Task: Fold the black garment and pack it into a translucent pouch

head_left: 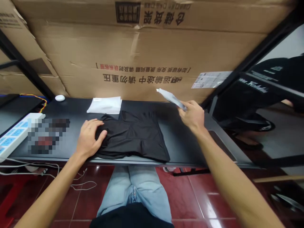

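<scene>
Person seated at a black desk (182,148), hands apart above it. The left hand (90,138) lies palm down with its fingers loosely spread, a ring on one finger, on the left edge of a rumpled black garment (133,136). It has no grip on the cloth; its open, flat pose appears to steady the garment against the desk. The right hand (193,116), raised clear of the desktop, closes fingers and thumb around one end of a narrow strip of folded translucent plastic (170,98). The strip angles up and left from the hand, and holding it by the end seems to leave its length free. The garment lies between the hands, closer to the left. Just beyond the left hand, a flat white packet (104,105) rests near the far edge of the desk, seemingly kept within reach. To the left of that hand are a pixelated, unreadable patch (48,136) and a blue-and-white power strip (11,136). Beyond the right hand, a large cardboard carton (142,47) stands behind the desk, and further right stands a person in dark clothing (242,104).
</scene>
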